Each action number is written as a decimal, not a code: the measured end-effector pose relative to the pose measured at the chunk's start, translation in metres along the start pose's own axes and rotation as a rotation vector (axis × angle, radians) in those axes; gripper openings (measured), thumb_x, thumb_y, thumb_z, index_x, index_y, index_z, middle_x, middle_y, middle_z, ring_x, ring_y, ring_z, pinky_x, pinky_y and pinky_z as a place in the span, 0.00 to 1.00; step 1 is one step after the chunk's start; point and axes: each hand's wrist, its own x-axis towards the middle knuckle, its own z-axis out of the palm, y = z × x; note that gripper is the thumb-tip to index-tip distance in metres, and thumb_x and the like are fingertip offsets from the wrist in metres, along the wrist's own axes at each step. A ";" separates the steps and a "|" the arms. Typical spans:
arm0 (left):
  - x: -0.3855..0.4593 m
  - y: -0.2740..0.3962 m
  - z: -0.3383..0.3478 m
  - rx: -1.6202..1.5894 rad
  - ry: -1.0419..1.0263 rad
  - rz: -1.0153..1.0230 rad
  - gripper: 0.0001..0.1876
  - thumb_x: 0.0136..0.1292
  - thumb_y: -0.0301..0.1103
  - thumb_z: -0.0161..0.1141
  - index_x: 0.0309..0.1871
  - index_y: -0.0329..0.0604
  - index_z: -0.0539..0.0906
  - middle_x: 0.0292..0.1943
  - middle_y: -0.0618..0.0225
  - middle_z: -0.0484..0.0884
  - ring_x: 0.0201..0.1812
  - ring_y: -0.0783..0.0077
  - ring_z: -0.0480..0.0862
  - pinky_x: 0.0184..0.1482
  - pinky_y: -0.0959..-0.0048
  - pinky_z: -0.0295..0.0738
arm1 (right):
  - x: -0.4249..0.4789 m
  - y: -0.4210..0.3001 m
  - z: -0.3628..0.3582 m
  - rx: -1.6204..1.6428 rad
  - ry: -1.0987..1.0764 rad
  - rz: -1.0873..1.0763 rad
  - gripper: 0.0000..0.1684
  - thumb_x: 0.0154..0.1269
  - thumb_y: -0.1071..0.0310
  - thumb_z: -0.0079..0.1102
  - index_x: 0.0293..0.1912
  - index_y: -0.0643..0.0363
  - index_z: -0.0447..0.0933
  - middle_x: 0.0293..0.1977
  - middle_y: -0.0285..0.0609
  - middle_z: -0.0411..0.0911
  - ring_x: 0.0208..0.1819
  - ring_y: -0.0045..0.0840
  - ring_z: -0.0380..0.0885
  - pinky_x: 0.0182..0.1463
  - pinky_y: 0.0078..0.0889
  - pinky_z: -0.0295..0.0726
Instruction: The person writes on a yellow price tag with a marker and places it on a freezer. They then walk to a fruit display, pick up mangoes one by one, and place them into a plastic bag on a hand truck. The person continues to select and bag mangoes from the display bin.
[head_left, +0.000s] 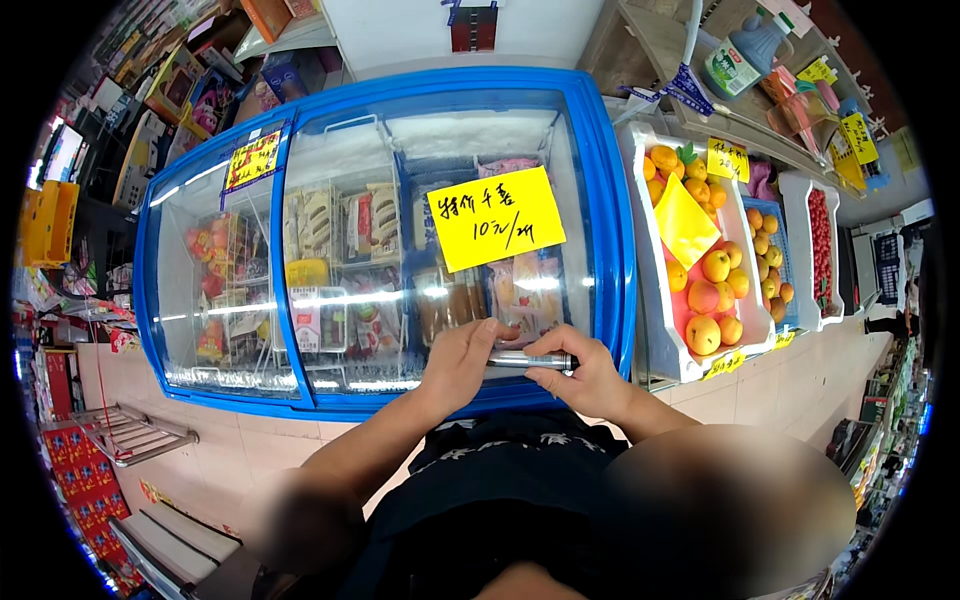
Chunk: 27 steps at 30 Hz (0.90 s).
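Observation:
A silver marker pen (529, 361) with a dark end lies level between my two hands, above the near edge of a blue chest freezer (330, 401). My right hand (589, 375) grips its dark right end between thumb and fingers. At the other end, my left hand (461, 364) closes around the pen's tip, which its fingers hide. Just beyond my hands, a yellow paper sign (496, 217) with black handwriting lies on the freezer's sliding glass lid (352, 135). Packaged frozen goods (367, 225) show through the glass.
Right of the freezer stand a white foam box of peaches and oranges (703, 330), with a yellow paper (684, 221) over the fruit, a blue fruit basket (787, 262) and a box of red fruit (821, 240). A metal rack (139, 435) stands on the floor at left.

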 end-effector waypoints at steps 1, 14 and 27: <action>0.000 -0.002 0.001 -0.003 -0.003 0.009 0.23 0.75 0.42 0.40 0.42 0.31 0.82 0.36 0.51 0.84 0.34 0.63 0.82 0.41 0.69 0.74 | 0.003 -0.005 -0.003 0.066 -0.020 0.115 0.12 0.61 0.73 0.64 0.44 0.60 0.74 0.33 0.40 0.77 0.32 0.21 0.78 0.37 0.23 0.77; 0.104 -0.034 -0.072 0.726 0.230 0.162 0.06 0.53 0.28 0.60 0.34 0.39 0.77 0.40 0.52 0.79 0.40 0.49 0.80 0.44 0.56 0.76 | -0.010 0.022 -0.021 0.448 0.206 0.325 0.17 0.62 0.78 0.61 0.50 0.62 0.72 0.31 0.36 0.76 0.29 0.14 0.76 0.34 0.16 0.79; 0.205 -0.069 -0.127 1.019 0.146 0.349 0.10 0.46 0.24 0.58 0.34 0.34 0.75 0.34 0.45 0.78 0.41 0.40 0.77 0.45 0.52 0.71 | -0.091 0.051 -0.015 0.095 0.251 0.425 0.14 0.64 0.73 0.61 0.49 0.60 0.74 0.33 0.34 0.75 0.34 0.14 0.74 0.38 0.19 0.75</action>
